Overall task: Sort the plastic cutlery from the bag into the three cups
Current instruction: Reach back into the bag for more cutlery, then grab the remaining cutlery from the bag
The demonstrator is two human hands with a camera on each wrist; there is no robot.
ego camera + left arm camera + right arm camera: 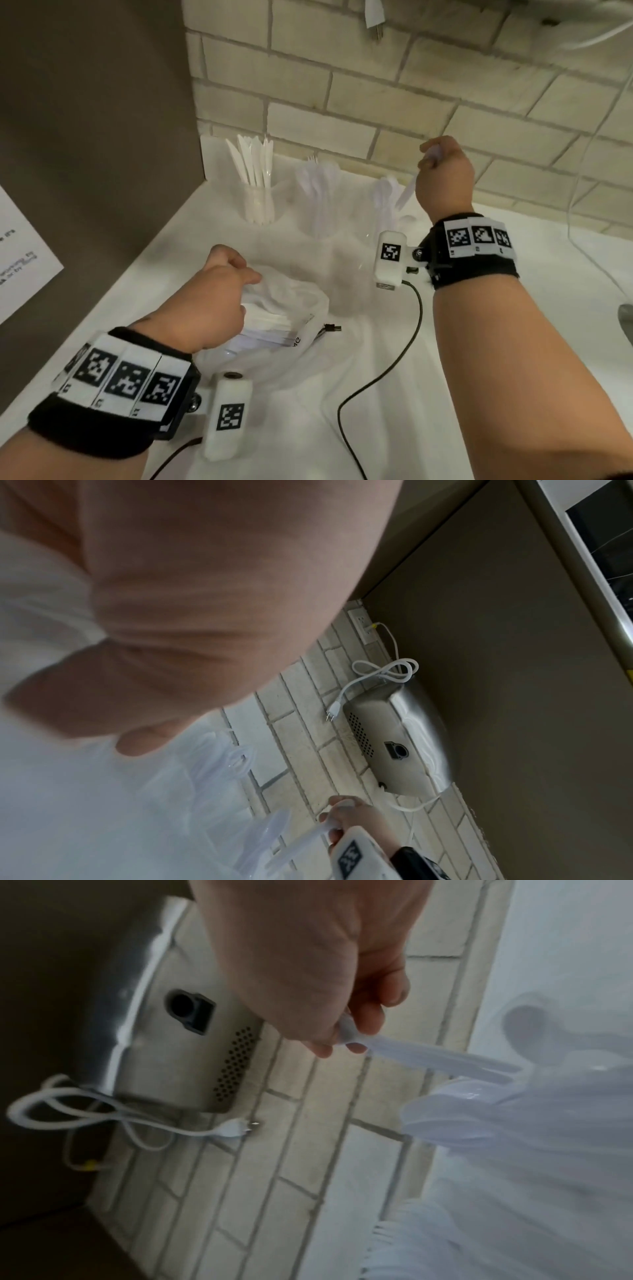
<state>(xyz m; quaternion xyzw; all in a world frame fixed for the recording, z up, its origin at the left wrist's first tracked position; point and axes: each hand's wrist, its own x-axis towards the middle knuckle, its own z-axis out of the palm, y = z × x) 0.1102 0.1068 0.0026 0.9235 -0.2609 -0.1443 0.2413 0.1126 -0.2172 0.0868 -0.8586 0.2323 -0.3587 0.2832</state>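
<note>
Three clear cups stand at the back of the white counter: the left cup (256, 205) holds knives, the middle cup (320, 216) forks, the right cup (387, 209) spoons. My right hand (432, 160) hovers above the right cup and pinches a few white plastic cutlery pieces (428, 1056) by one end, their long ends slanting down toward the spoons (455, 1112). I cannot tell their type. My left hand (236, 274) grips the rim of the crumpled clear plastic bag (291, 308) at front centre. White cutlery lies inside the bag.
A black cable (411, 335) curves across the counter right of the bag. A brown panel (96, 137) walls the left side and tiled wall the back. A steel wall unit (397, 739) with a loose white cord hangs above. A sink edge (627, 318) shows far right.
</note>
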